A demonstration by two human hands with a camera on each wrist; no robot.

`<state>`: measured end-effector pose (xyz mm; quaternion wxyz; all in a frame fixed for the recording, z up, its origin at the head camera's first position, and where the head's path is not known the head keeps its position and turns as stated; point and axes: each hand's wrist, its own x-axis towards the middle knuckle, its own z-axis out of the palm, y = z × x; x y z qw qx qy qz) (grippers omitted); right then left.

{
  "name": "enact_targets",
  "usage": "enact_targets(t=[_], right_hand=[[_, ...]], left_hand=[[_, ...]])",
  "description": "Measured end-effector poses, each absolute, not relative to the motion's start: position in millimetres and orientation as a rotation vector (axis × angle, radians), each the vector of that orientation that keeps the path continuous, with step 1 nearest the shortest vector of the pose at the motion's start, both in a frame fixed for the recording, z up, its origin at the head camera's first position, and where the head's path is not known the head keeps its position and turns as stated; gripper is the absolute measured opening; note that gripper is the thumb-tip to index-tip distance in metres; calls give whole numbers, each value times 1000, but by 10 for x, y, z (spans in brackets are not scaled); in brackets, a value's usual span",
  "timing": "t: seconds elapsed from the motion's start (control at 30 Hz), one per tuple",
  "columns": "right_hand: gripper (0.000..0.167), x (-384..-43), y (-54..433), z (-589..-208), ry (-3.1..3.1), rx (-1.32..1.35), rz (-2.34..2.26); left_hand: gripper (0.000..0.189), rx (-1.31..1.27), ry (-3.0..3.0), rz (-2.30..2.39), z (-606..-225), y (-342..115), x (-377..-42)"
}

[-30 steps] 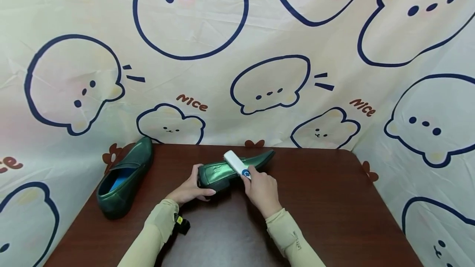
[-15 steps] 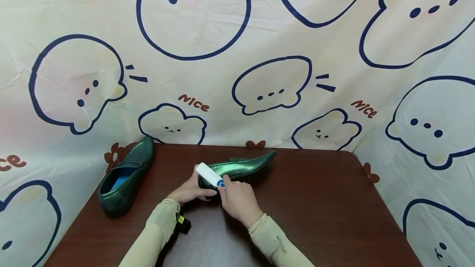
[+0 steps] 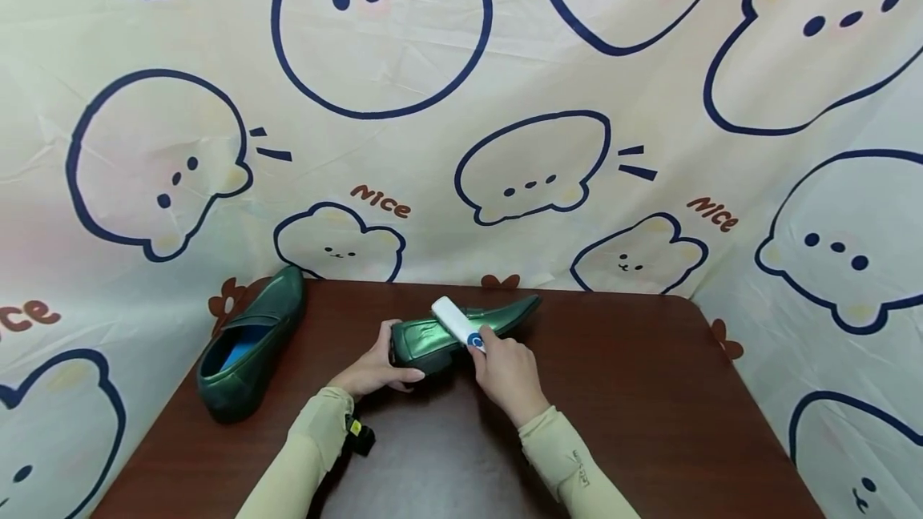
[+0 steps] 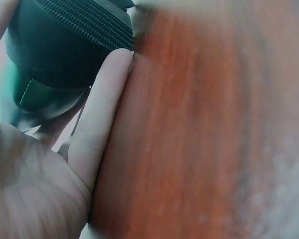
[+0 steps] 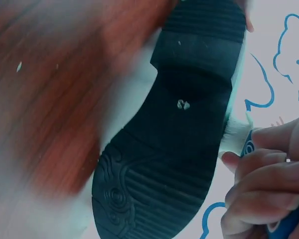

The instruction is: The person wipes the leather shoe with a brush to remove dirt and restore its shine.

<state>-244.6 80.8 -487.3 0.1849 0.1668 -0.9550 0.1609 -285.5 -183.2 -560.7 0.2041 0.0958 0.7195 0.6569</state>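
Note:
A dark green leather loafer [image 3: 421, 340] is held tilted on its side above the table, toe pointing right. My left hand [image 3: 371, 363] grips it round the heel; the left wrist view shows the black heel [image 4: 60, 59] between thumb and fingers. In my right hand [image 3: 510, 371] is a white-backed brush [image 3: 453, 320] with a blue mark, laid against the middle of the shoe's side. The right wrist view shows its pale bristles [image 5: 236, 133] at the shoe's edge and the ridged black sole [image 5: 189, 134] facing the camera. Fingers curl round the blue handle [image 5: 286, 224].
A second green loafer [image 3: 252, 343] with a blue insole stands upright at the table's left edge. The brown wooden table [image 3: 634, 391] ends at a cloth backdrop [image 3: 418, 150] printed with cartoon bears. A small black device [image 3: 360, 436] is on the left wrist.
The brush swept left along the shoe's side to the heel, then came back right to the middle. My left hand and the shoe stayed nearly still.

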Motion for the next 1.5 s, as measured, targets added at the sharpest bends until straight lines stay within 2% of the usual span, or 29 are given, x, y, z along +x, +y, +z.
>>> enact_targets(t=[0.27,0.43,0.53,0.73,0.93,1.1,1.27,1.5], right_hand=[[25,-2444,851,-4845,-2710,490,473],[26,-2428,808,-4874,-2727,497,492],[24,-2426,820,-4863,-2703,443,674],[21,-2465,907,-4748,-2613,251,1045],[23,-2442,744,-4837,-2776,456,775],[23,-2378,565,-4953,-2760,516,620],[24,-2387,566,-4968,-2743,470,555],[27,-2419,835,-4901,-2736,306,524]], left_hand=[[102,269,2035,1806,-5526,-1833,-2819],[76,284,2390,1636,-5414,-1738,-2800],[70,248,2611,1524,-5401,-1642,-2821],[68,133,2627,1584,-5459,-1556,-2857],[68,138,2597,1653,-5451,-1567,-2889],[69,118,2582,1644,-5458,-1553,-2883],[71,97,2587,1620,-5445,-1546,-2870],[73,155,2600,1615,-5421,-1514,-2860]])
